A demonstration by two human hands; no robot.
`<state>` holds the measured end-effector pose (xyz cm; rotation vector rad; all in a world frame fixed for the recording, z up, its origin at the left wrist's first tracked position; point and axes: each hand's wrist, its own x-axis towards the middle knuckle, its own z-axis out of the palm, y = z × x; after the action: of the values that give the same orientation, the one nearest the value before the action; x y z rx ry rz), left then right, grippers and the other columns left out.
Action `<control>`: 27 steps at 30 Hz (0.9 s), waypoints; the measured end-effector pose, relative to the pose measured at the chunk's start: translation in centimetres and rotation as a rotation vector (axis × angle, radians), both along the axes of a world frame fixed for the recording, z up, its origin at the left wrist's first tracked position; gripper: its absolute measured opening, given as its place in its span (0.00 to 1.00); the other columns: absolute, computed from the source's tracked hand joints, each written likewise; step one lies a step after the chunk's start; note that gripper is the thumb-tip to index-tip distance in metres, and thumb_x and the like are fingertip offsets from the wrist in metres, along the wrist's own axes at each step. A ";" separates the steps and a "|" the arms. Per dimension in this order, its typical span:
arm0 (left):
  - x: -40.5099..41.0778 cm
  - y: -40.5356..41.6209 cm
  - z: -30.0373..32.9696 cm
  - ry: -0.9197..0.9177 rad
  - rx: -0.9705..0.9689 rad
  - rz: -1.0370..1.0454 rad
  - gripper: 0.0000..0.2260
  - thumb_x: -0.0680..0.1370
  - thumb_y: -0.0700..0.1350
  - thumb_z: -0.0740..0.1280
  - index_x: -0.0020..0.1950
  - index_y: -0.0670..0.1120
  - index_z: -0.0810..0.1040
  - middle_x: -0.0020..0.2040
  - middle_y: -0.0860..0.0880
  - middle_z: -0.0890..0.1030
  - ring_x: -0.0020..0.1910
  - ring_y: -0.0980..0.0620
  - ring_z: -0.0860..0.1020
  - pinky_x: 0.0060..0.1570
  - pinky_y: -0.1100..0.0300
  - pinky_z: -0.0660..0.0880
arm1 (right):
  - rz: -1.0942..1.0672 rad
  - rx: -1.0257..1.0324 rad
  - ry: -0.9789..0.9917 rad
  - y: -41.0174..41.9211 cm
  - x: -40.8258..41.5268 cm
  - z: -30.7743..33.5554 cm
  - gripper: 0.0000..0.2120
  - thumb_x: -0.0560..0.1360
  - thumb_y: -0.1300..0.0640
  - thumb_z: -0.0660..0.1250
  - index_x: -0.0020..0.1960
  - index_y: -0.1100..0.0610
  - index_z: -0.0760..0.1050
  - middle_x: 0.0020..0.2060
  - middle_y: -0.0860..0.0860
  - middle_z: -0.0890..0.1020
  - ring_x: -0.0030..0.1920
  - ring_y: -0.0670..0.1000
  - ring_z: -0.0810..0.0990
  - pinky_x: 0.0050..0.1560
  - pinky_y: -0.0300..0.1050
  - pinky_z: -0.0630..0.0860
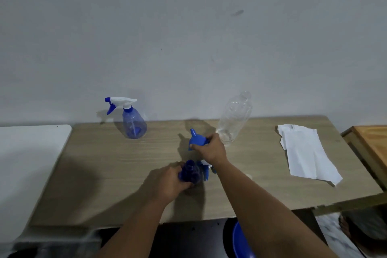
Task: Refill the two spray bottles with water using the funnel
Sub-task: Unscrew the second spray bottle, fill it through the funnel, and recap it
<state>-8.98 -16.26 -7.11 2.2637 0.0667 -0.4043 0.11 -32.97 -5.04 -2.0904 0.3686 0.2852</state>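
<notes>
The left hand (167,178) is curled around an open blue spray bottle (191,173) that stands near the front of the wooden table (104,163), its mouth facing up with no top on it. The right hand (211,148) pinches the blue funnel (196,140) by its wide end, and the thin spout points up and away toward eleven o'clock. The funnel sits at about twelve o'clock from the open bottle, close but not touching. To go in, I think the spout must turn around and point down at six o'clock, right over the mouth. The sprayer top (206,170) lies just beside the bottle, at three o'clock. The other spray bottle (134,123) stands far back at ten o'clock with its top on. A clear bottle (234,119) stands at one o'clock and looks empty. White paper (305,153) lies at the right.
</notes>
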 end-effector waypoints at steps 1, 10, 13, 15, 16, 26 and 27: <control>0.1 0.0 -0.2 0.000 -0.005 0.001 0.18 0.65 0.53 0.77 0.53 0.54 0.80 0.41 0.55 0.84 0.40 0.60 0.81 0.44 0.60 0.78 | 0.004 -0.006 0.006 0.2 0.3 -0.6 0.32 0.64 0.43 0.83 0.58 0.52 0.70 0.46 0.44 0.77 0.42 0.42 0.76 0.37 0.39 0.70; 0.3 0.1 -1.7 0.022 0.014 0.033 0.15 0.68 0.51 0.77 0.51 0.48 0.82 0.43 0.50 0.85 0.43 0.50 0.82 0.47 0.50 0.79 | 0.068 -0.223 -0.006 0.7 0.8 -2.5 0.30 0.69 0.43 0.78 0.66 0.50 0.73 0.51 0.46 0.80 0.54 0.53 0.82 0.48 0.47 0.74; 0.3 0.1 -1.5 0.018 0.041 0.029 0.14 0.68 0.51 0.77 0.50 0.48 0.81 0.44 0.50 0.85 0.43 0.51 0.82 0.48 0.51 0.79 | 0.128 -0.404 0.031 0.6 0.7 -1.6 0.26 0.73 0.45 0.75 0.67 0.52 0.73 0.55 0.51 0.84 0.57 0.57 0.83 0.51 0.50 0.78; 0.2 0.0 -1.3 0.024 0.038 0.025 0.14 0.67 0.51 0.78 0.50 0.50 0.81 0.43 0.52 0.84 0.43 0.52 0.81 0.46 0.53 0.78 | 0.168 -0.499 0.036 0.4 0.4 -0.8 0.20 0.77 0.48 0.72 0.65 0.53 0.75 0.53 0.53 0.84 0.55 0.57 0.84 0.51 0.50 0.79; 0.1 0.0 -1.1 0.025 0.039 0.026 0.14 0.67 0.51 0.78 0.49 0.52 0.80 0.42 0.53 0.83 0.42 0.53 0.81 0.45 0.55 0.78 | 0.185 -0.532 0.039 0.1 0.1 -0.4 0.15 0.78 0.52 0.70 0.64 0.54 0.76 0.51 0.53 0.84 0.52 0.57 0.84 0.50 0.50 0.80; -0.7 -0.6 -0.2 -0.014 -0.025 0.055 0.27 0.63 0.50 0.81 0.60 0.56 0.77 0.48 0.56 0.82 0.47 0.55 0.80 0.50 0.55 0.78 | 0.196 -0.563 0.220 -5.3 -3.7 1.4 0.18 0.75 0.46 0.71 0.57 0.59 0.80 0.51 0.55 0.84 0.52 0.58 0.84 0.46 0.46 0.75; -0.7 -0.6 -0.4 -0.016 -0.028 0.057 0.27 0.63 0.51 0.81 0.59 0.57 0.77 0.48 0.57 0.82 0.47 0.56 0.80 0.49 0.56 0.78 | 0.199 -0.542 0.225 -5.5 -3.8 1.0 0.20 0.75 0.44 0.71 0.57 0.59 0.80 0.52 0.56 0.84 0.54 0.58 0.84 0.46 0.45 0.74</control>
<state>-9.68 -16.88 -7.47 2.2313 0.1168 -0.3548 -3.74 -38.45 -4.07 -2.6429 0.4035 0.5954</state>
